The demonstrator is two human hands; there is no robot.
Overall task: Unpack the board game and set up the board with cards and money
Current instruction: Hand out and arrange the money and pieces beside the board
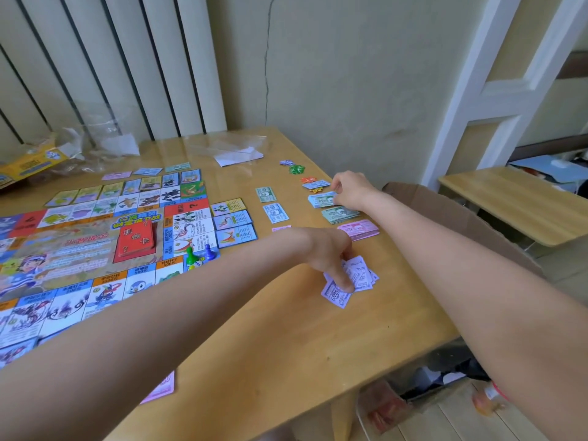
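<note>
Left hand (331,253) pinches purple notes (350,280) on surface (286,345), right of board (95,243). Right hand (348,190) pinches blue-green stack (321,199). Advice: square each denomination before releasing, keep piles apart.

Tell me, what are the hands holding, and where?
Left hand pinches purple bills at their near-left edge. Right hand touches the blue-green money stack at its right end.

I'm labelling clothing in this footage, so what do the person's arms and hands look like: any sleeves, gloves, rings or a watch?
Both forearms are bare for as far as the picture shows them; no sleeve is in view. The left hand and the right hand wear no gloves. No watch or bracelet shows at either wrist, and no ring shows on the fingers that can be seen, though some fingers are hidden.
</note>
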